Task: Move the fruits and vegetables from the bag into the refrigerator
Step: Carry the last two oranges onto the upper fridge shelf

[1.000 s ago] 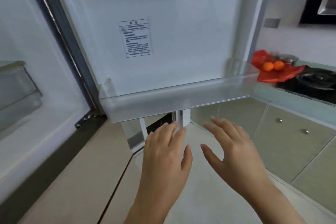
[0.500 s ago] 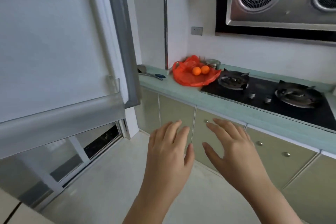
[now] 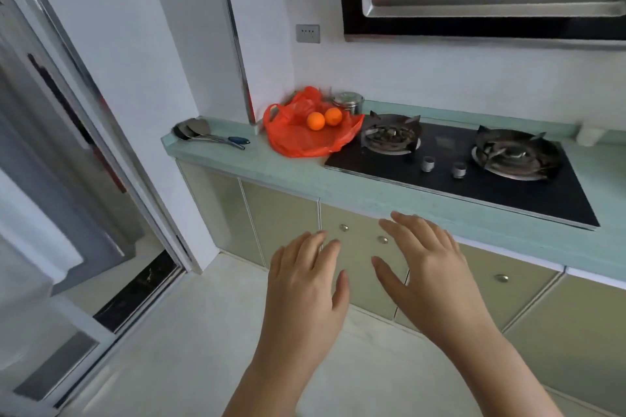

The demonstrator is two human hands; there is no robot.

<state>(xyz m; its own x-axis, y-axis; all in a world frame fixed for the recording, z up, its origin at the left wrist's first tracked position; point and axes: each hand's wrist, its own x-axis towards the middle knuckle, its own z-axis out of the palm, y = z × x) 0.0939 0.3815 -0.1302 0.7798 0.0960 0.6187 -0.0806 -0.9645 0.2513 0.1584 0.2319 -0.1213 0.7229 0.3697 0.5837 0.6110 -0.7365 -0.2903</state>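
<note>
Two bare forearms, no sleeves; left hand [image 3: 306, 284] and right hand [image 3: 428, 276] wear no rings, watches or gloves.

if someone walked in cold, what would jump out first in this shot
The bright orange-red plastic bag on the pale green countertop, with two oranges sitting on it, just left of the black gas hob. Next, the left hand and right hand, both open and empty, held out low before the cabinet doors.
</note>
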